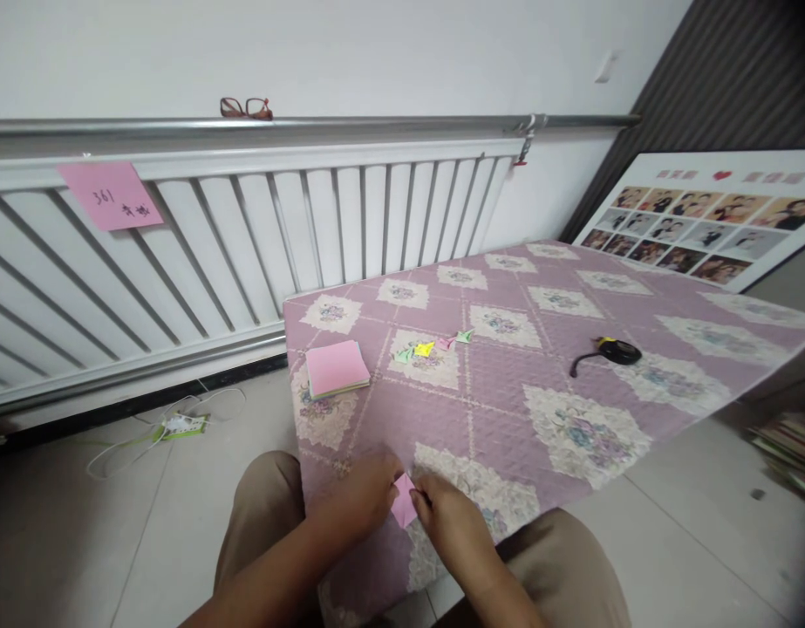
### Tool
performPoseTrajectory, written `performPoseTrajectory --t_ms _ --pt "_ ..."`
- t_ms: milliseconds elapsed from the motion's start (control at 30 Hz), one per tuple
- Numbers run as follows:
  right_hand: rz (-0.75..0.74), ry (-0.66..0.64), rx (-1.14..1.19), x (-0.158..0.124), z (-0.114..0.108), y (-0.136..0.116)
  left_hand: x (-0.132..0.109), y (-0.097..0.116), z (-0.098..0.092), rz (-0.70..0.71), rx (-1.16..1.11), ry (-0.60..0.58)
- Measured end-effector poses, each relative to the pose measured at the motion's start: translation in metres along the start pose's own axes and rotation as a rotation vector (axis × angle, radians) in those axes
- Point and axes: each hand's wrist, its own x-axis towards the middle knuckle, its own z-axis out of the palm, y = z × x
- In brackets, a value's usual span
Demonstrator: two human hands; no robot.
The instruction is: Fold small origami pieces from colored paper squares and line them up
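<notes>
A small folded pink paper (404, 501), diamond-shaped with a crease down its middle, is held between my two hands near the table's front edge. My left hand (369, 488) is closed at the paper's left side, its fingertips partly hidden. On the right side, my right hand (445, 506) pinches the edge between thumb and fingers. Farther back lie small folded paper pieces in a row: a green one (404, 355), a yellow one (424, 349), a pink one (446, 343) and another green one (465, 336). Left of them sits a stack of square paper (337, 366), pink on top.
A purple floral tablecloth (494, 392) covers the table. A black object with a short strap (617, 351) lies at the right. Behind stand a white radiator (337, 218) and a photo board (709, 214). Glasses (246, 108) rest on the pipe; a power strip (183, 426) lies on the floor.
</notes>
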Motion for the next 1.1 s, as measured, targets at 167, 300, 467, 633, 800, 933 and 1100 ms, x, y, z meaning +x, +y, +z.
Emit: performPoseTrajectory --t_ms 167,300,467,633,800,933,1100 --pt "-0.060 0.071 -0.119 -0.004 0.004 0.001 -0.005 -0.001 0.006 -0.056 0.133 0.013" --pt "-0.174 0.169 -0.127 -0.005 0.011 0.007 -0.009 -0.012 0.017 0.026 0.275 0.001" --pt "-0.320 0.099 -0.054 -0.004 0.008 0.013 -0.019 -0.021 0.020 0.099 0.271 -0.006" --pt "-0.330 -0.072 0.133 -0.005 -0.008 0.017 -0.024 -0.022 0.015 0.121 0.208 -0.026" --pt "-0.336 -0.083 0.123 -0.005 -0.007 0.021 -0.022 -0.027 0.020 0.145 0.240 -0.001" --pt "-0.342 -0.039 0.087 -0.009 -0.002 0.021 -0.024 -0.031 0.027 0.176 0.301 0.045" --pt "-0.310 0.021 0.052 -0.013 0.002 0.018 -0.028 -0.030 0.032 0.165 0.314 0.115"
